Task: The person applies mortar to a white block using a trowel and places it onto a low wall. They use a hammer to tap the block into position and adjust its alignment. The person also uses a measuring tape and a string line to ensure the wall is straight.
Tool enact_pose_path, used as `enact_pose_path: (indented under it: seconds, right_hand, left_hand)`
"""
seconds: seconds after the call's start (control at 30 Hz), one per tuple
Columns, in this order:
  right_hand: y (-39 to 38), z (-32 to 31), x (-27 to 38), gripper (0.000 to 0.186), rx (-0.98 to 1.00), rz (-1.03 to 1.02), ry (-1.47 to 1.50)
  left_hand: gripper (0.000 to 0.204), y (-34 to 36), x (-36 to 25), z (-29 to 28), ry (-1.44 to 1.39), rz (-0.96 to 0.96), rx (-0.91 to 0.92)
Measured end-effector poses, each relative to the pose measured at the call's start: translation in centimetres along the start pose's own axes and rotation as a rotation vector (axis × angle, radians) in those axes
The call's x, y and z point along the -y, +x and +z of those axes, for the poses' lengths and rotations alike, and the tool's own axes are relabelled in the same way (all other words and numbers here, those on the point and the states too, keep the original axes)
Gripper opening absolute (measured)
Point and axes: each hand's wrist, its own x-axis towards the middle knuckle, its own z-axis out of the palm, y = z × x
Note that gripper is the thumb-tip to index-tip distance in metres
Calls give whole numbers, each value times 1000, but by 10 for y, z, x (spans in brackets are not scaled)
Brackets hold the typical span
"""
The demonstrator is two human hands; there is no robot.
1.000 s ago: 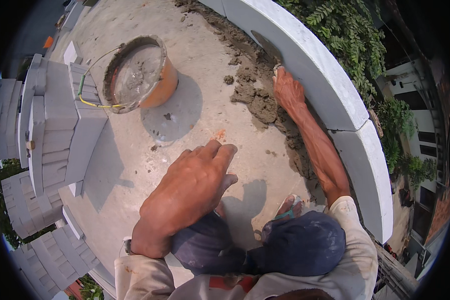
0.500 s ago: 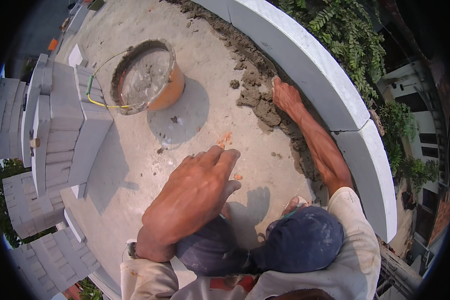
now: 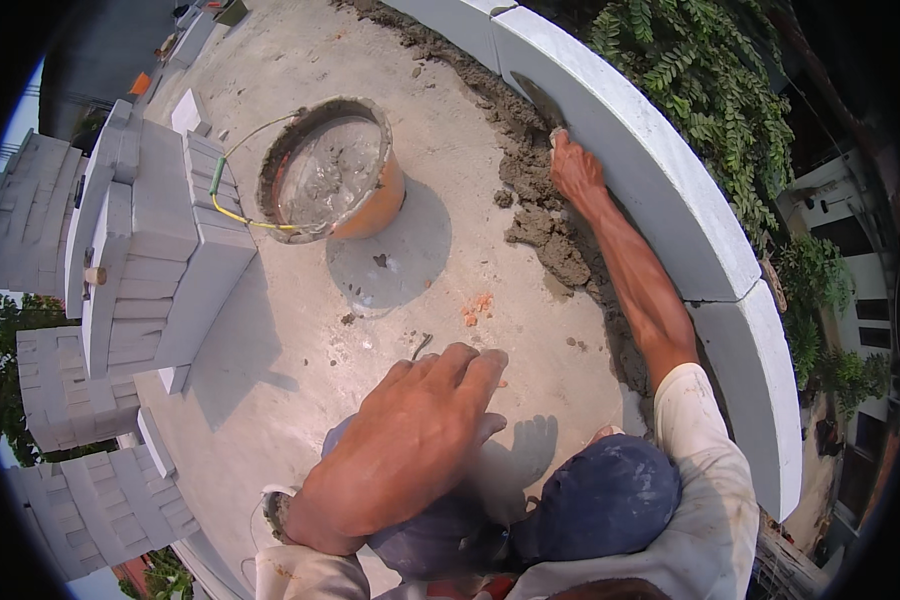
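Note:
My right hand (image 3: 578, 172) is closed round the handle of a trowel (image 3: 538, 100). The trowel's dark blade lies up against the inner face of a low wall of pale blocks (image 3: 610, 140). Below it, a rough line of wet grey mortar (image 3: 550, 245) follows the foot of the wall, with lumps spread onto the floor. My left hand (image 3: 415, 435) hovers over my left knee, empty, palm down, its fingers loosely stretched. Beyond it stands an orange bucket (image 3: 382, 210) of wet mortar, its yellow-and-green handle hanging to the left.
Stacks of pale blocks (image 3: 160, 260) stand on the left, beside the bucket. Orange crumbs (image 3: 477, 308) and grey spatters dot the concrete floor (image 3: 300, 350). Leafy branches (image 3: 690, 100) hang beyond the wall on the right, where the ground lies lower.
The trowel blade, hardly visible before, now shows against the wall face as my right hand has turned. My left hand stays raised and empty. The whole view has shifted a little.

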Motion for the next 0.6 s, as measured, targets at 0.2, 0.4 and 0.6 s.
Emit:
enact_pose_path:
  seconds: [0.2, 0.4, 0.6]
  right_hand:
    - [24, 32, -5, 26, -22, -71, 62]
    - [-4, 35, 8, 24, 189, -158, -110]
    - [10, 13, 28, 22, 8, -143, -1]
  left_hand:
    - [52, -20, 4, -8, -10, -82, -30]
    - [57, -27, 4, -10, -19, -121, -30]
    - [59, -39, -3, -15, 2, -183, -43]
